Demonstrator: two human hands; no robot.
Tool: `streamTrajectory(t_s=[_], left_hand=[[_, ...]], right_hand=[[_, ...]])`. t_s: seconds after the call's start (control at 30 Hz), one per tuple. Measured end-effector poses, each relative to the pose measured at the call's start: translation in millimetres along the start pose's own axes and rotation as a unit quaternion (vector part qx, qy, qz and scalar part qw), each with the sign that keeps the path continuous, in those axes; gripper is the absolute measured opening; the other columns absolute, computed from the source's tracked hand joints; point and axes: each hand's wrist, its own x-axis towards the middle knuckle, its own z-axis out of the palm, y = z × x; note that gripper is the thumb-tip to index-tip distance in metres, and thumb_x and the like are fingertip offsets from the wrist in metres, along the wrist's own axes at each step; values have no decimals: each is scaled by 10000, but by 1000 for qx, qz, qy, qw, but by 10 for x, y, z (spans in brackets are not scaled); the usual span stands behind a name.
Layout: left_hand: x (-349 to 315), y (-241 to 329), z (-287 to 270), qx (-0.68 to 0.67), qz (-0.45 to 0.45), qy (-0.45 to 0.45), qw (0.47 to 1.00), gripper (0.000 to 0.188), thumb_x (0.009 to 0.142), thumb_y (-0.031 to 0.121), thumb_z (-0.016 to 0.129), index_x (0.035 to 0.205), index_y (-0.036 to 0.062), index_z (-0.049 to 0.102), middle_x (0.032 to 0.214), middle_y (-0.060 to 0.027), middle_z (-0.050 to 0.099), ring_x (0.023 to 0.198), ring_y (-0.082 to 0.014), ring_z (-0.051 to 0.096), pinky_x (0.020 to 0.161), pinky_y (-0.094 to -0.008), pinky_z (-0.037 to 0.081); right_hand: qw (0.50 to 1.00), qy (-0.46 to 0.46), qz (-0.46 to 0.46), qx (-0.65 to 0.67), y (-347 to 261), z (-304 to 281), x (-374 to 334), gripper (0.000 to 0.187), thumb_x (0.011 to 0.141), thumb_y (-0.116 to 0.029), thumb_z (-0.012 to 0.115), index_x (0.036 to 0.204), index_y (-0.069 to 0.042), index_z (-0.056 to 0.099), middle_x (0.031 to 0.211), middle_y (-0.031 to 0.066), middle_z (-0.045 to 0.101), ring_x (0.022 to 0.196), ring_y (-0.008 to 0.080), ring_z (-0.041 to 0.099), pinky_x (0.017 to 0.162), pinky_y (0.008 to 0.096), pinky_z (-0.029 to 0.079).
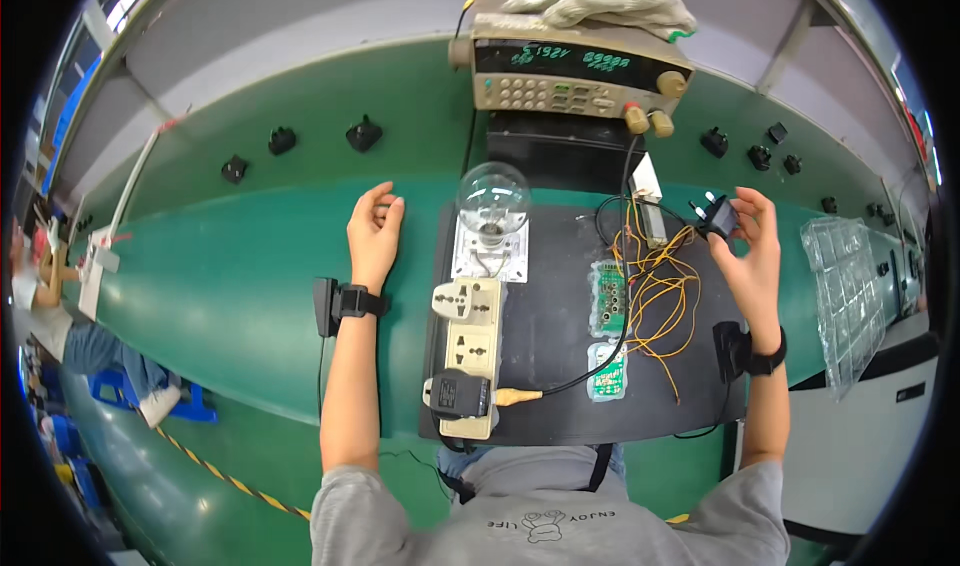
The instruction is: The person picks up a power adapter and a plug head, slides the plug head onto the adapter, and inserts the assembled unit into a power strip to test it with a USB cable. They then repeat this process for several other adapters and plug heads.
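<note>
My right hand (752, 251) grips a black plug adapter (717, 218) between thumb and fingers, its metal pins pointing up and left. It is held above the right side of a black work mat (545, 366). Over the green bench, left of the mat, my left hand (375, 238) is loosely curled with nothing in it. To its right, a clear glass bulb (493, 201) stands in a white base beside a cream socket strip (470, 334). Another black adapter (460, 396) sits in the strip's near end, meeting a yellow-ended cable (518, 397).
Two green circuit boards (608, 301) and tangled yellow wires (665, 291) lie on the mat. A bench power supply (580, 71) with white gloves (605, 4) on top stands behind. Several black adapters (364, 134) line the back. A clear plastic tray (845, 301) lies at right.
</note>
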Motion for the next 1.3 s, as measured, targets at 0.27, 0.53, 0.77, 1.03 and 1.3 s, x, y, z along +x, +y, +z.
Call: streamTrajectory(t_s=[0.27, 0.53, 0.77, 1.03, 1.3], left_hand=[[-230, 199, 38, 129, 125, -36, 983, 283, 783, 97, 662, 1053, 35, 609, 938, -94, 592, 728, -194, 574, 662, -307, 474], [-221, 245, 3, 143, 87, -77, 983, 298, 813, 144, 639, 1091, 50, 589, 997, -84, 564, 784, -238, 569, 753, -356, 464], [-223, 282, -14, 98, 55, -85, 990, 276, 817, 162, 636, 1064, 42, 608, 1002, -101, 580, 739, -230, 587, 697, -345, 485], [-261, 415, -19, 60, 40, -138, 988, 252, 828, 158, 656, 1023, 0, 636, 830, -71, 636, 712, -125, 581, 672, -257, 483], [-297, 539, -105, -9, -8, -174, 985, 256, 873, 186, 626, 1054, 6, 633, 883, -54, 656, 799, -97, 594, 743, -233, 478]], right_hand=[[936, -293, -161, 114, -985, 636, -292, 618, 706, -30, 724, 1258, -7, 447, 1134, 129, 596, 902, 180, 586, 719, 255, 476], [891, -340, -300, 11, -1309, 1248, -217, 456, 732, -7, 698, 1153, 43, 529, 1102, 173, 564, 923, 331, 560, 789, 383, 478], [876, -343, -329, -81, -1488, 1344, -258, 470, 713, -3, 690, 1149, 62, 529, 1106, 169, 552, 883, 324, 540, 756, 381, 478], [871, -369, -318, -65, -1336, 1365, -257, 459, 734, -99, 701, 1158, -1, 555, 1173, 166, 536, 937, 315, 532, 798, 388, 469], [848, -485, -209, 37, -1140, 745, -731, 346, 745, -160, 735, 1038, 1, 645, 768, 89, 646, 674, 230, 596, 668, 309, 424]])
